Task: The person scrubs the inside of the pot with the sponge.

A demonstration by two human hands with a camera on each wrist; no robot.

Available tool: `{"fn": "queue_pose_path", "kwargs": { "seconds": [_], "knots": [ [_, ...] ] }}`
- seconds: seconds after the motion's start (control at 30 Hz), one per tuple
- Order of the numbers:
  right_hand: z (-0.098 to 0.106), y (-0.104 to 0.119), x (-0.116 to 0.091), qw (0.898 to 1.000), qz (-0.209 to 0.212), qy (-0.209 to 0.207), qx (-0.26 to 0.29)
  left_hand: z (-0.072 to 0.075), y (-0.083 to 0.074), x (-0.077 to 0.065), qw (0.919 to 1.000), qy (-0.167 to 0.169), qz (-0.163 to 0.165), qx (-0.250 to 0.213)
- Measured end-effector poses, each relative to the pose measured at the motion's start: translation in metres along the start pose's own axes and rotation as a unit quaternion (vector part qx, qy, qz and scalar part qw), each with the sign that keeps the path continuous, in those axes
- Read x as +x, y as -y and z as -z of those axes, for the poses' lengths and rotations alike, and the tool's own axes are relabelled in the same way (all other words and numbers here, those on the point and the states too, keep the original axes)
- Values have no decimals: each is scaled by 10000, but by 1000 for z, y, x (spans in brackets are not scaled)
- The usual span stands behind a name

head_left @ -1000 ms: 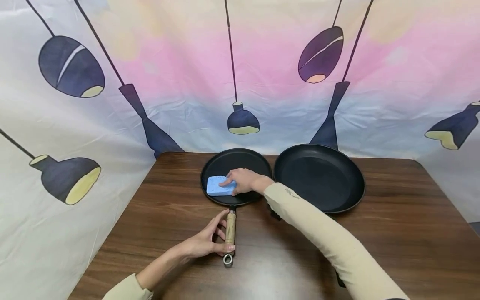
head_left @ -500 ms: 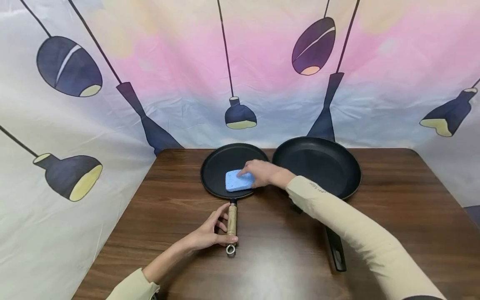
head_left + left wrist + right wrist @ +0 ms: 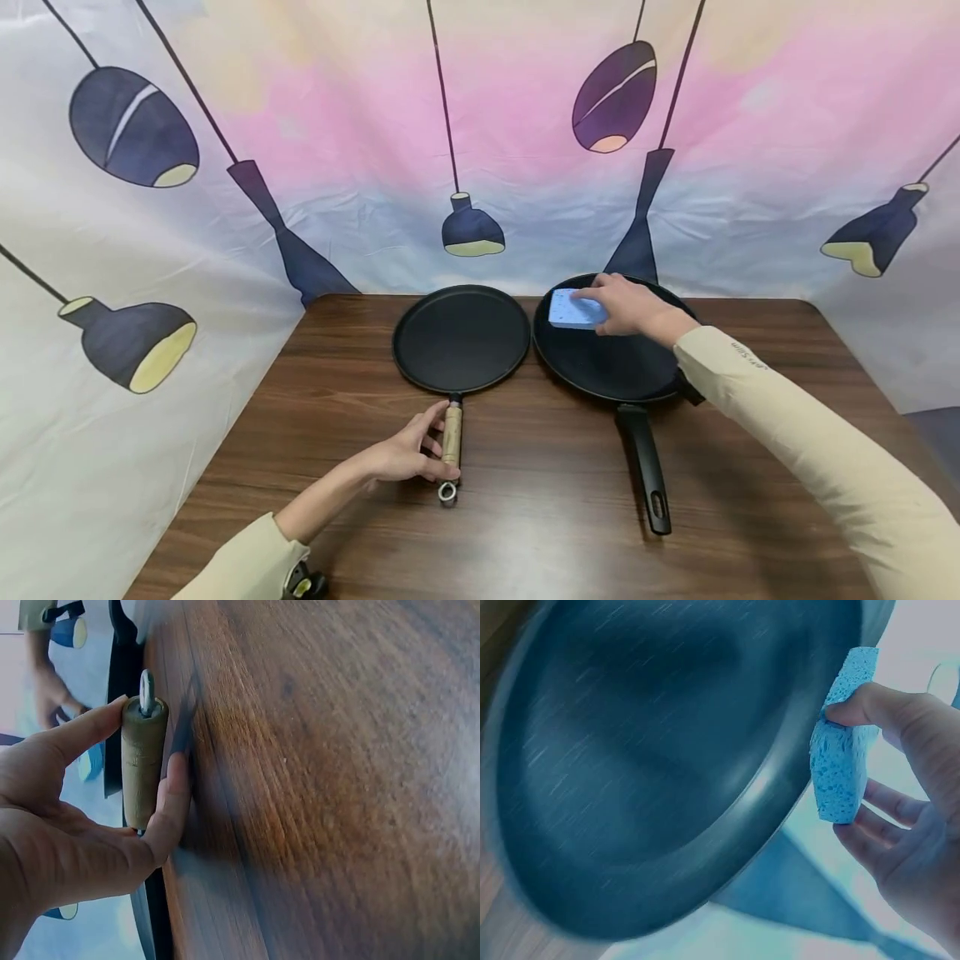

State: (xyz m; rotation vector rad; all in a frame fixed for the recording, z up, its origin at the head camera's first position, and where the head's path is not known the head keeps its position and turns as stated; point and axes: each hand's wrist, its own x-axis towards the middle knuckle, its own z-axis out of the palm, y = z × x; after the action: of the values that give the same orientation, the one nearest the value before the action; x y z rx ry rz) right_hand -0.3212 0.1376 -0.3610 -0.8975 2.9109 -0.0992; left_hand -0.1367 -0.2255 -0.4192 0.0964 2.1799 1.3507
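A flat round black pan (image 3: pixel 461 337) lies on the table at centre left in the head view. My left hand (image 3: pixel 401 456) holds its wooden handle (image 3: pixel 142 769) between thumb and fingers, near the metal ring at the end. To its right is a deeper black frying pan (image 3: pixel 611 367). Over that pan's far left part, my right hand (image 3: pixel 633 307) grips a blue sponge (image 3: pixel 573 310), thumb on one face and fingers on the other. The right wrist view has the sponge near the frying pan's rim (image 3: pixel 761 780); whether they touch I cannot tell.
The frying pan's black handle (image 3: pixel 645 471) points toward the near side of the brown wooden table (image 3: pixel 540 517). A cloth backdrop (image 3: pixel 360 125) printed with hanging lamps stands behind and beside the table. The two pans sit close together.
My right hand has carried the sponge rightward, from over the flat pan to over the frying pan. My left hand stays on the wooden handle. The frying pan's handle now shows fully.
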Motion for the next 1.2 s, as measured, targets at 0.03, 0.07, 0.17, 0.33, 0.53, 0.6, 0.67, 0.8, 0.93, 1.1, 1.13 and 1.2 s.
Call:
{"fn": "queue_pose_path", "kwargs": {
  "seconds": [0.03, 0.07, 0.17, 0.33, 0.53, 0.6, 0.67, 0.8, 0.93, 1.1, 1.13, 1.2],
  "knots": [
    [-1, -5, -3, 10000, -18, 24, -27, 2, 0, 0, 10000, 14, 29, 1],
    [-1, -10, -6, 10000, -19, 43, -41, 3, 1, -1, 10000, 22, 41, 1],
    [-5, -21, -13, 9998, -20, 171, -97, 8, 1, -4, 9999, -16, 3, 162],
    [-9, -32, -19, 9989, 132, 413, -198, 6, -16, -8, 9820, -936, -661, 1501],
    [-14, -44, -17, 9962, 430, 135, -747, -38, -55, 22, 9354, -1698, -2226, 2158],
    [-15, -47, -12, 9946, 514, -46, -895, -59, -66, 37, 9458, -1026, -2459, 1856],
    [-15, -48, -6, 9934, 509, -216, -1006, -83, -76, 52, 9663, -109, -2276, 1196],
    [-12, -52, 2, 9913, 200, -402, -1241, -135, -91, 74, 9855, 1211, -1094, -463],
    [-15, -64, 0, 9845, -271, -385, -1687, -175, -97, 77, 9746, 1796, -160, -1327],
    [-11, -76, -18, 9792, -895, 150, -1814, -196, -100, 72, 9673, 1599, 178, -1960],
    [-9, -78, -23, 9784, -1005, 303, -1783, -197, -101, 71, 9666, 1459, 204, -2096],
    [-2, -79, -32, 9770, -1160, 589, -1691, -198, -101, 69, 9659, 1153, 215, -2309]
  ]
}}
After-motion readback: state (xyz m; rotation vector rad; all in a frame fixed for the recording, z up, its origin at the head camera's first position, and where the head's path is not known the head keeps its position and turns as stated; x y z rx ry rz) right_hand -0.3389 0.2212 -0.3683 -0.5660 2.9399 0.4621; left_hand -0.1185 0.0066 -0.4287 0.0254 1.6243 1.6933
